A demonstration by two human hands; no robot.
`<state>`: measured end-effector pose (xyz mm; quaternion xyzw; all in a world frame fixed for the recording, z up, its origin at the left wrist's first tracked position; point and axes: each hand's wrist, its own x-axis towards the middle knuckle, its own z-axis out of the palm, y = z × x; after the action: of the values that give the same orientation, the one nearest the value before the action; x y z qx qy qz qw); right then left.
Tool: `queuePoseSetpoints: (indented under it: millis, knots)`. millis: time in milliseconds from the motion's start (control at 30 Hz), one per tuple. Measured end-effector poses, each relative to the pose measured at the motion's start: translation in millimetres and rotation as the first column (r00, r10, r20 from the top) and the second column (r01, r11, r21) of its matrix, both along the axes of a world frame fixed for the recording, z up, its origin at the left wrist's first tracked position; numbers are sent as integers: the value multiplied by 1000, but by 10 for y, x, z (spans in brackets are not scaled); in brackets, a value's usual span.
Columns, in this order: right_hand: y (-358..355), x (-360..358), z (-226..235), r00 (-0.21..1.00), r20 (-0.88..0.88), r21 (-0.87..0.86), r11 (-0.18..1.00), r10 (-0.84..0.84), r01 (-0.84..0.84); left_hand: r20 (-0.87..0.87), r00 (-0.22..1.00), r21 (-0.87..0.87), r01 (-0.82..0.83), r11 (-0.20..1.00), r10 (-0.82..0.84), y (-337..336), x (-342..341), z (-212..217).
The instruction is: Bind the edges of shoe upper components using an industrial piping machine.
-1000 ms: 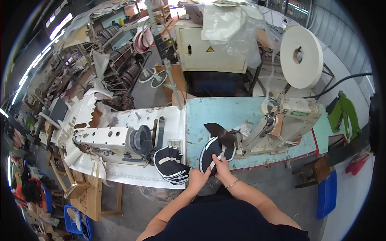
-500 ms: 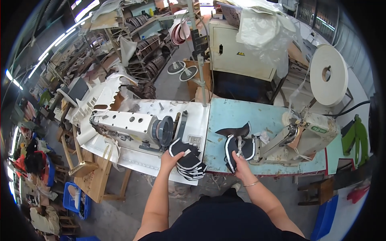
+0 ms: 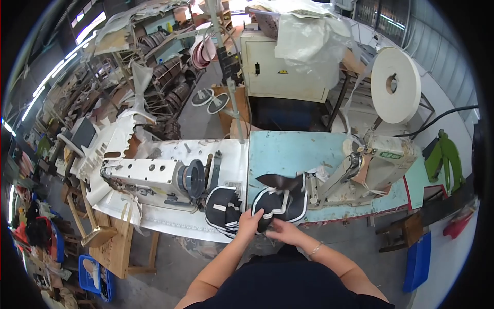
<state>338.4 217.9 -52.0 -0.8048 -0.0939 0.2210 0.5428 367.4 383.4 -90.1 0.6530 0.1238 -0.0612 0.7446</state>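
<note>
Hands meet at the near edge of the bench (image 3: 288,149). The left hand (image 3: 248,225) is curled, its fingers closed over the lower left rim of a black shoe upper (image 3: 280,203) edged with white binding. The right hand (image 3: 282,230) lies just beside it, fingers bent and pinching the same upper from below at its near edge. The upper rests flat on the pale blue bench top, right in front of the person and touching both hands; a dark flap of it rises at the far side.

Just to the left, touching the left hand's side, lies a stack (image 3: 224,208) of similar black-and-white uppers, partly over the bench edge. Beyond the stack stands a white sewing machine (image 3: 149,180) with a dark handwheel, laid along a white table top. To the right of the upper, a second machine (image 3: 378,165) leans in, its arm reaching toward the flap. Above it, well apart from the hands, hangs a big white tape roll (image 3: 393,85). Behind the bench stands a cream cabinet (image 3: 288,67) with clear plastic sheeting heaped on top. Shelves (image 3: 154,77) of parts fill the left background.
</note>
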Motion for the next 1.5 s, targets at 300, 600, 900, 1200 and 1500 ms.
queuePoseSetpoints:
  millis: [300, 600, 900, 1200, 1500]
  knots:
    - [-428, 600, 239, 551, 833, -371, 782, 43, 501, 75, 938, 258, 310, 915, -339, -49, -171, 676]
    - [-633, 1400, 74, 868, 431, -69, 950, -247, 304, 3, 998, -397, -55, 916, 61, 125, -350, 528]
    - [-559, 1305, 114, 523, 731, -136, 658, -437, 740, -276, 950, -652, -298, 697, 148, 46, -245, 530]
    - [-162, 203, 23, 837, 518, 4, 980, -174, 201, -263, 965, -705, -205, 679, 18, -186, -195, 535]
    - [-110, 277, -220, 892, -19, 227, 867, -451, 444, -191, 977, -698, -64, 713, -99, -362, -306, 462]
